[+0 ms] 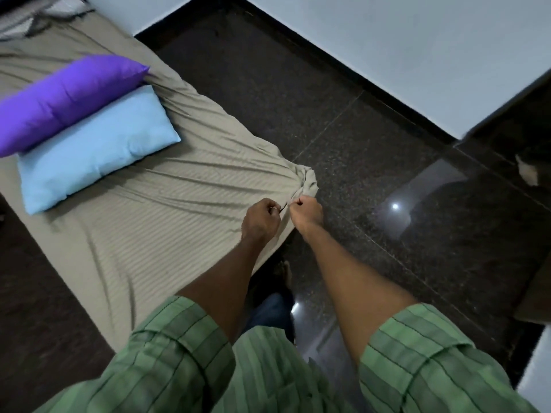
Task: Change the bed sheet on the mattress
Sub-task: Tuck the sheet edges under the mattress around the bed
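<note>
A beige ribbed bed sheet covers the mattress on the floor, wrinkled and pulled toward its near right corner. At that corner the sheet is bunched into a knot. My left hand and my right hand are closed side by side just below the knot, each pinching the gathered sheet fabric. A purple pillow lies on a light blue pillow on the sheet to the left.
Dark polished granite floor surrounds the mattress. A white wall runs along the back and right. Striped bedding lies at the mattress's far end. My foot stands by the mattress edge. A wooden furniture edge is at right.
</note>
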The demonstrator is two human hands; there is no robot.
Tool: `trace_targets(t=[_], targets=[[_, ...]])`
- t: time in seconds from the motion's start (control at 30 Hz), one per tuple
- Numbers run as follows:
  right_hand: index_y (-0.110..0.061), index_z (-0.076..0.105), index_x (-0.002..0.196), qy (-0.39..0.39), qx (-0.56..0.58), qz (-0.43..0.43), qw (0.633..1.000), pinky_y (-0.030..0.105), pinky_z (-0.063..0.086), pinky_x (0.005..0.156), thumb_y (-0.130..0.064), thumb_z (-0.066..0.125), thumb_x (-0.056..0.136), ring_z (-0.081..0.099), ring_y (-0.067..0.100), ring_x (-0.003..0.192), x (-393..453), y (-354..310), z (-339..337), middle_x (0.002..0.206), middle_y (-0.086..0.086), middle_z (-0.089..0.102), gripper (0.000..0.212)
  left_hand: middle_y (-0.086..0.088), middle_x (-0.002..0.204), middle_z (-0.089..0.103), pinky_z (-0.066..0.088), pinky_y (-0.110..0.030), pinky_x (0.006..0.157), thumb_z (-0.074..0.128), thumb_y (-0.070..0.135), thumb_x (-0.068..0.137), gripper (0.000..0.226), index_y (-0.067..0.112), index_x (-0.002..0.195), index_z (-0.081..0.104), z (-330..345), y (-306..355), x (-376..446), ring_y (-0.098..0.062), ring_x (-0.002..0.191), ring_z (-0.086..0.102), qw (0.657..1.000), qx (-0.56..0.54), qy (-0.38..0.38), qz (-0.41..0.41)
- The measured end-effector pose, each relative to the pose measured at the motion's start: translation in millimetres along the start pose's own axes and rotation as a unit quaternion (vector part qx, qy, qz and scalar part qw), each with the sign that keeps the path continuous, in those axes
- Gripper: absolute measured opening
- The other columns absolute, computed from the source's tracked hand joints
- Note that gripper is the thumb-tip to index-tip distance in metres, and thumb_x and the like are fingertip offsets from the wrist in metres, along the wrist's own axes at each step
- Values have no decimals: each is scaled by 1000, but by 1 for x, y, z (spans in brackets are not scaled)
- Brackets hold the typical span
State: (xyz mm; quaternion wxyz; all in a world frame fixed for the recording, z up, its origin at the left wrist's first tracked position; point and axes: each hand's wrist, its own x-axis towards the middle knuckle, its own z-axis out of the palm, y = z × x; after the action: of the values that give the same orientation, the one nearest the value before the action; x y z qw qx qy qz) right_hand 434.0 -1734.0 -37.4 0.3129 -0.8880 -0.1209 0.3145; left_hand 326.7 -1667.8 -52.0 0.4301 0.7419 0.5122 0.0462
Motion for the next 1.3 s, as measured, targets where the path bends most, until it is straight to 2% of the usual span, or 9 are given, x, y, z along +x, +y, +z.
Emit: trace_targets(t=[0.13, 0.33, 0.57, 0.7, 0.83, 0.9, 1.07, 1.2, 1.3], targets=[[-7, 70, 83, -42, -45, -25, 998, 36, 54, 73, -20, 61, 88, 66, 28, 85, 65, -14, -5, 87, 5, 71, 16, 6, 98, 76, 57, -39, 88, 50, 33, 85, 27, 29, 97, 73, 21, 13, 58, -20, 96, 70, 999, -26, 9, -47], [-8, 70, 85, -115, -119, -61, 984, 36, 51, 75, -20, 59, 94, 65, 26, 89, 166, -42, 1, 91, 7, 70, 18, 5, 103, 75, 54, -34, 93, 56, 21, 93, 21, 29, 97, 75, 41, 41, 156, -19, 103, 68, 991, -54, 9, -126], [-19, 71, 89, -222, -256, -149, 929, 29, 43, 75, -14, 58, 90, 64, 23, 97, 257, -39, 20, 103, -1, 72, 14, 8, 107, 76, 56, -34, 90, 59, 27, 90, 18, 31, 94, 76, 84, 23, 199, -18, 103, 68, 970, -61, 22, -233], [-25, 72, 90, -307, -355, -258, 844, 29, 48, 79, -8, 62, 84, 65, 21, 99, 311, -12, 44, 102, -4, 72, 21, 4, 115, 70, 54, -34, 91, 63, 26, 88, 19, 31, 103, 73, 134, -5, 200, -20, 109, 65, 959, -21, -6, -282], [-25, 71, 106, -381, -446, -425, 690, 40, 49, 94, -18, 73, 84, 59, 26, 110, 365, 27, 71, 112, 0, 66, 23, -2, 118, 64, 50, -37, 89, 68, 33, 85, 33, 24, 117, 70, 191, -26, 217, -26, 111, 61, 961, 23, 17, -276], [-21, 69, 108, -387, -470, -522, 597, 43, 48, 91, -19, 80, 76, 56, 28, 108, 391, 45, 86, 111, 3, 60, 34, -1, 113, 65, 47, -38, 87, 75, 42, 81, 37, 23, 113, 70, 218, -31, 228, -25, 107, 59, 959, 50, 71, -271], [-14, 69, 92, -355, -418, -686, 478, 44, 48, 86, -8, 73, 75, 55, 30, 104, 415, 62, 102, 105, 5, 59, 18, 1, 96, 69, 44, -37, 82, 76, 26, 80, 10, 24, 88, 71, 261, -38, 244, -24, 98, 58, 929, 155, 167, -290], [-19, 65, 98, -378, -362, -714, 464, 41, 42, 92, -13, 72, 76, 56, 26, 110, 432, 73, 95, 109, -2, 60, 24, -2, 92, 70, 45, -39, 79, 73, 22, 79, 7, 20, 86, 72, 279, -39, 241, -29, 94, 60, 923, 112, 236, -283], [-20, 61, 96, -402, -318, -719, 468, 41, 42, 89, -16, 69, 84, 59, 26, 99, 455, 73, 80, 96, -1, 61, 15, -1, 91, 68, 42, -38, 77, 72, 19, 77, 14, 22, 91, 70, 293, -21, 243, -29, 92, 61, 927, 44, 261, -265]])
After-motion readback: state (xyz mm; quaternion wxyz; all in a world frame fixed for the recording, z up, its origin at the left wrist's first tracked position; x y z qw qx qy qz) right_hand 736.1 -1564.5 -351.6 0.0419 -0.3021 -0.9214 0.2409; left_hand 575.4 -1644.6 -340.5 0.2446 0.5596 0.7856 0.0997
